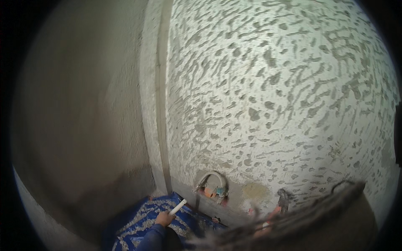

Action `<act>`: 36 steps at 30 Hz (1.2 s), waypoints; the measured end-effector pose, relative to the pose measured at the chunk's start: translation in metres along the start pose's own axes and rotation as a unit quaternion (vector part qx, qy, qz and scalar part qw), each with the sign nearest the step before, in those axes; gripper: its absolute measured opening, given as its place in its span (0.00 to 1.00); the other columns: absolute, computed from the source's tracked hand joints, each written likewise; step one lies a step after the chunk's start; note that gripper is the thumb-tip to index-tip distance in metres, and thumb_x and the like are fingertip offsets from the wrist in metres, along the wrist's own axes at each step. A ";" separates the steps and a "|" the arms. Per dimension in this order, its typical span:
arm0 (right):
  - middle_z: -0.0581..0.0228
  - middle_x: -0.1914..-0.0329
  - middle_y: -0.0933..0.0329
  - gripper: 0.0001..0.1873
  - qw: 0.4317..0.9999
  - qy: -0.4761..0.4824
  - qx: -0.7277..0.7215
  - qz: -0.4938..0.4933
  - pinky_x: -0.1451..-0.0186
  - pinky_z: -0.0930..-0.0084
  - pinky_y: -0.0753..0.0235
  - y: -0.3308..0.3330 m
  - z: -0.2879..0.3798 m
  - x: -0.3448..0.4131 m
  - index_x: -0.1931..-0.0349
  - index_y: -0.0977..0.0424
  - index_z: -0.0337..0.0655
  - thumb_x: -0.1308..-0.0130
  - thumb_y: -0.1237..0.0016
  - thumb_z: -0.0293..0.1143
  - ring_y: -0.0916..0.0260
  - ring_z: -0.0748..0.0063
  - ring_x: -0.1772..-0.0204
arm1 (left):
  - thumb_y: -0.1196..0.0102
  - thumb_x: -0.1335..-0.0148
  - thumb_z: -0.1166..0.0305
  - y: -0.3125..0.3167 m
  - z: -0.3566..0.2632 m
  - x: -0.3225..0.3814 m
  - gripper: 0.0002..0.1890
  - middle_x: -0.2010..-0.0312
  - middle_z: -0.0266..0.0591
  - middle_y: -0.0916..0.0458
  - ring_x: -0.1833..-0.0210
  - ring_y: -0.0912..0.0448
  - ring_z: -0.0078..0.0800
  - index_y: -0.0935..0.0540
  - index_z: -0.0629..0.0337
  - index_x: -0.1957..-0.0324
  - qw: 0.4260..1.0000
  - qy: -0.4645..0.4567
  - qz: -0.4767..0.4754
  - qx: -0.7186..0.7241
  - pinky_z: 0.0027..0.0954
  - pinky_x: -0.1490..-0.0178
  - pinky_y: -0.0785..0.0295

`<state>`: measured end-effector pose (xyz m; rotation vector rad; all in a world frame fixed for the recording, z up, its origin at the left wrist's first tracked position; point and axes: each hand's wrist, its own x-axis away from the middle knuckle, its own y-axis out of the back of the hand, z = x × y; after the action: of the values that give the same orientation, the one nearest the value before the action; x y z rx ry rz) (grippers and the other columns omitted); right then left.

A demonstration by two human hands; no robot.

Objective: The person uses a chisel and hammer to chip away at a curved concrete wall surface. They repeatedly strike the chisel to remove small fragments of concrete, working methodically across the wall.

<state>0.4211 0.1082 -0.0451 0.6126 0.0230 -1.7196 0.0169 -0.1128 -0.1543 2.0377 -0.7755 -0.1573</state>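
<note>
My left hand (163, 218), in a blue sleeve, grips a short white plastic pipe (178, 207) that points up and to the right. Below it spreads a blue sheet (183, 221) strewn with pale crumbs of debris. At the lower right, a hammer (283, 199) with a dark head is held near the pitted wall (251, 94). My right hand (262, 231) seems to be around its reddish handle, mostly hidden by a blurred dark fringe close to the camera. Whether the hammer head touches the wall cannot be told.
A white flexible conduit (215, 173) loops out of the wall above an orange box (209, 192). A vertical groove (162, 94) runs down near the corner. The left wall (78, 94) is plain grey plaster. A blurred dark object (307, 222) blocks the lower right.
</note>
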 end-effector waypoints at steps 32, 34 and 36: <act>0.42 0.65 0.17 0.26 0.990 -0.028 0.110 -0.086 0.56 0.58 0.21 -0.019 -0.039 0.000 0.44 0.26 0.30 0.37 0.39 0.39 0.17 0.39 0.59 | 0.30 0.45 0.49 0.011 -0.016 0.002 0.26 0.58 0.57 0.12 0.51 0.14 0.55 0.11 0.59 0.52 0.998 0.014 0.055 0.006 0.51 0.44 0.21; 0.40 0.64 0.18 0.28 0.998 -0.005 0.013 -0.053 0.56 0.56 0.21 -0.019 -0.038 0.000 0.45 0.26 0.31 0.38 0.37 0.42 0.18 0.36 0.59 | 0.30 0.45 0.48 0.016 -0.023 0.008 0.27 0.57 0.57 0.12 0.51 0.14 0.54 0.11 0.59 0.51 0.998 0.013 0.057 -0.021 0.50 0.44 0.21; 0.39 0.64 0.18 0.28 0.997 -0.010 0.040 -0.066 0.55 0.55 0.22 -0.020 -0.036 0.001 0.46 0.25 0.30 0.39 0.36 0.42 0.19 0.33 0.57 | 0.31 0.44 0.48 0.019 -0.030 0.015 0.28 0.57 0.57 0.12 0.51 0.14 0.54 0.12 0.58 0.49 0.998 -0.010 0.047 -0.049 0.50 0.44 0.21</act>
<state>0.4164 0.1243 -0.0828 0.6655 -0.0189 -1.8612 0.0315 -0.1069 -0.1196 1.9057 -0.8574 -0.1599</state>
